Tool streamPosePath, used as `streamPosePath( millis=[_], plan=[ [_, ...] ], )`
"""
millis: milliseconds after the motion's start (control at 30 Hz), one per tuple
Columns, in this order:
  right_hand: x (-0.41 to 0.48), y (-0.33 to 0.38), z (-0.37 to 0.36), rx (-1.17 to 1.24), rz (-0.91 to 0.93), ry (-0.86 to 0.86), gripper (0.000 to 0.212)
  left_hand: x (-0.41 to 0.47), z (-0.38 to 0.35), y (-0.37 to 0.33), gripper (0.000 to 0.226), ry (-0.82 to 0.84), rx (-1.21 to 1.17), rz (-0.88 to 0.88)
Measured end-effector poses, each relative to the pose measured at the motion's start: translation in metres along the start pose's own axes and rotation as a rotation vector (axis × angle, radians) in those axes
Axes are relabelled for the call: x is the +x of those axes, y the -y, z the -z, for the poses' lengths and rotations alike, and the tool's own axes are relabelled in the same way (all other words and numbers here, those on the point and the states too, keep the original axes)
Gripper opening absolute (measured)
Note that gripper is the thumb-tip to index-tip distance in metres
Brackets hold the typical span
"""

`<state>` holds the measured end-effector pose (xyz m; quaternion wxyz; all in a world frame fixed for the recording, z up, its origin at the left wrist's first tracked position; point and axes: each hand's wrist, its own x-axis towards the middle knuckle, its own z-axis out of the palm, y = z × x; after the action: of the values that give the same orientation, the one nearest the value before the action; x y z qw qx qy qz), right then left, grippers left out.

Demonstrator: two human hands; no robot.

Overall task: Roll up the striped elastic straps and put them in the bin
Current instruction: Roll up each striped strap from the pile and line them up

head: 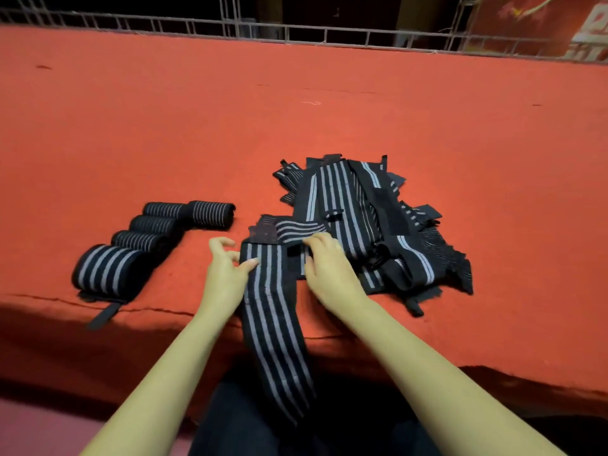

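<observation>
A black strap with grey stripes [273,324] lies flat from the red table over its near edge toward my lap. My left hand [223,274] is at the strap's far left corner, its thumb touching the strap's edge, its fingers loosely curled above the cloth. My right hand [329,268] grips the strap's far right corner, fingers curled down onto it. Just right of it sits a loose pile of unrolled striped straps [362,218]. Several rolled straps [144,240] lie in a row to the left. No bin is in view.
A red felt cloth [296,110] covers the table, with a wire grid rail [296,31] along its far edge. The nearest roll [105,268] has a black tab hanging over the table's front edge.
</observation>
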<state>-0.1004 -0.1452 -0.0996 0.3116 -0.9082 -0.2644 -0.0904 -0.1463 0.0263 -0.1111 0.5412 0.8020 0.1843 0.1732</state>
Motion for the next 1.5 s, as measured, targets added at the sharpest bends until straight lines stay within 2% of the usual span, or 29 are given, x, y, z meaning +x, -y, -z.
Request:
streamPosePath(
  millis=[100, 233, 367, 533, 700, 800, 900, 933, 1000, 1100, 1267, 1400, 1500],
  plan=[
    [0.003, -0.006, -0.017, -0.375, 0.079, 0.178, 0.061, 0.001, 0.011, 0.014, 0.041, -0.018, -0.002, 0.018],
    [0.013, -0.016, -0.029, -0.478, -0.016, 0.290, 0.079, 0.005, 0.008, 0.019, 0.040, -0.025, -0.045, 0.009],
    [0.028, -0.016, -0.027, -0.458, -0.106, 0.316, 0.065, 0.012, 0.002, 0.016, 0.040, -0.007, -0.080, 0.020],
    [0.034, -0.046, -0.004, -0.569, -0.056, 0.246, 0.047, 0.017, -0.001, 0.014, 0.042, 0.016, -0.085, 0.025],
    [0.039, -0.082, 0.035, -0.686, -0.100, 0.287, 0.045, 0.015, 0.000, 0.017, 0.043, -0.023, -0.110, 0.009],
    [0.040, -0.077, 0.044, -0.689, -0.131, 0.325, 0.047, 0.013, -0.002, 0.018, 0.040, -0.019, -0.107, -0.002],
    [0.040, -0.053, 0.025, -0.648, -0.017, 0.218, 0.070, 0.015, -0.004, 0.018, 0.036, 0.002, -0.092, -0.002],
    [0.039, -0.046, 0.017, -0.605, 0.053, 0.178, 0.071, 0.016, -0.005, 0.018, 0.034, 0.006, -0.092, -0.004],
    [0.036, -0.037, 0.003, -0.510, 0.119, 0.144, 0.058, 0.016, -0.004, 0.017, 0.030, 0.006, -0.074, -0.014],
    [0.025, -0.037, -0.012, -0.433, 0.060, 0.273, 0.053, 0.016, -0.003, 0.012, 0.028, -0.023, 0.024, -0.063],
    [0.022, -0.041, -0.008, -0.470, 0.035, 0.292, 0.050, 0.019, -0.003, 0.008, 0.030, -0.020, 0.118, -0.036],
    [0.018, -0.042, 0.001, -0.499, -0.012, 0.265, 0.050, 0.016, -0.006, 0.008, 0.041, -0.080, 0.595, -0.103],
    [0.011, -0.046, 0.014, -0.463, -0.045, 0.223, 0.050, 0.014, -0.008, -0.004, 0.043, -0.076, 0.698, -0.154]
  ],
)
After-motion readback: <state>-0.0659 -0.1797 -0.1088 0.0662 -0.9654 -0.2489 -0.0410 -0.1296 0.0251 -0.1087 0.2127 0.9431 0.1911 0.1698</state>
